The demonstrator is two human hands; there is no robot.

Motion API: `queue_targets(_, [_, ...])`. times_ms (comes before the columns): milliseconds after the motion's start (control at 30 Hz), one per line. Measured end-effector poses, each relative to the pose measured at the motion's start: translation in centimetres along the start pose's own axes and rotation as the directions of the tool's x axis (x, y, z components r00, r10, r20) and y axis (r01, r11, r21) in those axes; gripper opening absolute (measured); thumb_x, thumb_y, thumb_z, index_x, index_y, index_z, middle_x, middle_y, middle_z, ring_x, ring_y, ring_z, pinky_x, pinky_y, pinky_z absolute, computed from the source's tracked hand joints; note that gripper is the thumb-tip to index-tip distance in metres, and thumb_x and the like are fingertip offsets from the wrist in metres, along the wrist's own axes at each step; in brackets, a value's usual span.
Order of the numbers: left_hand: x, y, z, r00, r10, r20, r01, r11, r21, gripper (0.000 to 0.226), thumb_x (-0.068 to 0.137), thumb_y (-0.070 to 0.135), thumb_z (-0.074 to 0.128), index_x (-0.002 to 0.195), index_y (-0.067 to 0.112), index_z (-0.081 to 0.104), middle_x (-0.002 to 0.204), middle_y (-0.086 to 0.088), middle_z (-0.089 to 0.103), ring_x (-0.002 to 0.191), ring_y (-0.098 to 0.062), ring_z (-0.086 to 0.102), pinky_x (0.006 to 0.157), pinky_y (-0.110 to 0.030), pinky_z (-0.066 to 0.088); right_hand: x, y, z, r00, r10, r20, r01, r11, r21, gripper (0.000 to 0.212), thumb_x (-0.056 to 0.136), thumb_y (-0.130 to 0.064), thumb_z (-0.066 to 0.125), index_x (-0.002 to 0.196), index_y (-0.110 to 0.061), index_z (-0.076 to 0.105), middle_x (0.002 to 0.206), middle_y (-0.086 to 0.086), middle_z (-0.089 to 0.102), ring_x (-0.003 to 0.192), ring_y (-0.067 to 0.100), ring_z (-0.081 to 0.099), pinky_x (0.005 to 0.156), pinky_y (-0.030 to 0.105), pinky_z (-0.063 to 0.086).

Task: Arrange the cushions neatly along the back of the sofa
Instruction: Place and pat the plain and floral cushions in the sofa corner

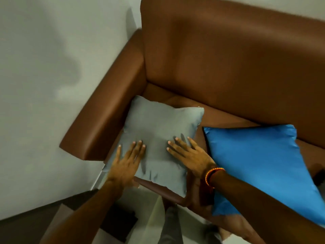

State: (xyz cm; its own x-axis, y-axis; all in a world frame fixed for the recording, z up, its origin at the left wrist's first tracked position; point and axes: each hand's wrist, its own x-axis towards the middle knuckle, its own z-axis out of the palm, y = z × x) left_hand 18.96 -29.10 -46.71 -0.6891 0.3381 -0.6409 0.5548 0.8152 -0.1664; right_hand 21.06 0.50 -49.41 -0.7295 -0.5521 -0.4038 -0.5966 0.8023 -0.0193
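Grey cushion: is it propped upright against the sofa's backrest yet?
No, the grey cushion lies flat on the seat beside the armrest, both hands pressed on top, with bare seat between it and the backrest.

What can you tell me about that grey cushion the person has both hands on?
The grey cushion is square, in a smooth, faintly shiny fabric with soft creases. It lies flat on the brown sofa seat, beside the armrest, its near corner reaching past the seat's front edge. It is not propped against the backrest. The left hand and right hand rest on it, palms down, fingers spread. A blue cushion lies close beside it.
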Motion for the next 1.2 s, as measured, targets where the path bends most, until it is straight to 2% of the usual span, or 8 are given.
queue_targets(133, [1.2,0.6,5.6,0.976,-0.038,-0.214,0.027,0.998,-0.055,0.151,0.064,0.078,0.075,0.161,0.010,-0.020,0.170,-0.017,-0.018,0.156,-0.040,-0.012,0.119,-0.074,0.008,3.7,-1.6,4.6,0.966,0.071,-0.248,-0.104,0.987,-0.124,0.079,0.098,-0.008,0.046,0.167,-0.025,0.014,0.176,0.002,0.015,0.160,0.031,0.023,0.117,0.065,0.039])
queue_targets(233, [3.2,1.7,7.2,0.940,-0.075,-0.334,0.052,0.996,-0.076,0.130,0.079,0.058,0.076,0.163,0.008,-0.011,0.171,-0.019,-0.006,0.157,-0.042,0.001,0.117,-0.076,0.014,4.7,-1.1,7.0,0.950,0.103,-0.296,-0.158,0.973,-0.168,0.094,0.089,-0.013,0.069,0.167,-0.018,0.017,0.176,0.009,0.017,0.159,0.037,0.023,0.114,0.071,0.037])
queue_targets(367, [5.0,2.4,7.0,0.942,-0.110,-0.318,0.097,0.994,-0.057,0.145,0.053,0.036,0.098,0.161,0.002,0.008,0.167,-0.027,0.020,0.153,-0.049,0.021,0.110,-0.083,0.017,4.2,0.8,8.1,0.952,-0.016,-0.306,-0.032,0.988,-0.151,0.066,0.097,-0.006,0.041,0.162,-0.014,0.034,0.169,0.010,0.037,0.155,0.037,0.036,0.120,0.072,0.030])
queue_targets(533, [5.7,-1.4,1.4,0.853,0.092,-0.514,-0.164,0.982,-0.097,0.063,0.066,0.043,0.083,0.116,0.006,0.076,0.110,-0.011,0.077,0.098,-0.034,0.076,0.092,-0.065,0.053,4.5,4.7,1.9,1.000,0.020,-0.023,-0.010,0.932,0.362,0.079,0.087,-0.001,0.050,0.161,-0.025,0.038,0.168,-0.001,0.038,0.161,0.025,0.021,0.133,0.044,-0.009])
queue_targets(733, [8.5,-11.2,-15.5,0.718,0.169,-0.675,-0.434,0.867,-0.245,0.059,0.086,0.067,0.051,0.132,0.032,0.060,0.118,0.002,0.072,0.101,-0.024,0.067,0.084,-0.040,0.049,3.5,13.0,-9.6,0.867,0.455,-0.202,-0.044,0.474,0.880,0.026,0.085,-0.028,0.058,0.091,-0.025,0.084,0.084,0.005,0.083,0.090,0.021,0.078,0.127,0.041,0.029])
queue_targets(833, [10.9,-14.3,-23.9,0.763,0.151,-0.629,-0.518,0.725,-0.454,0.044,0.087,0.068,0.056,0.127,0.053,0.047,0.101,0.024,0.069,0.086,0.001,0.069,0.071,-0.035,0.056,3.7,15.7,-13.9,0.701,0.662,-0.266,0.112,0.266,0.957,0.037,0.087,-0.065,0.065,0.084,-0.033,0.083,0.083,-0.001,0.084,0.079,0.029,0.079,0.078,0.045,0.065])
queue_targets(933, [14.3,-14.6,-27.0,0.836,0.161,-0.525,-0.492,0.645,-0.585,0.063,0.084,0.083,0.049,0.140,0.054,0.042,0.123,0.017,0.070,0.101,-0.005,0.072,0.085,-0.044,0.060,5.9,17.2,-14.8,0.557,0.780,-0.285,0.115,0.268,0.957,0.058,0.097,-0.065,0.051,0.142,-0.030,0.063,0.144,0.001,0.067,0.130,0.022,0.066,0.106,0.056,0.055])
queue_targets(1200, [21.8,-10.1,-22.1,0.949,-0.035,-0.314,-0.147,0.831,-0.537,0.149,0.039,0.100,0.061,0.160,0.027,0.016,0.161,-0.011,0.038,0.146,-0.034,0.038,0.118,-0.055,0.035,10.3,18.5,-8.7,0.729,0.676,-0.111,-0.223,0.387,0.895,0.154,0.050,-0.067,0.094,0.158,-0.056,-0.014,0.163,0.006,0.028,0.148,0.036,0.034,0.117,0.066,0.038])
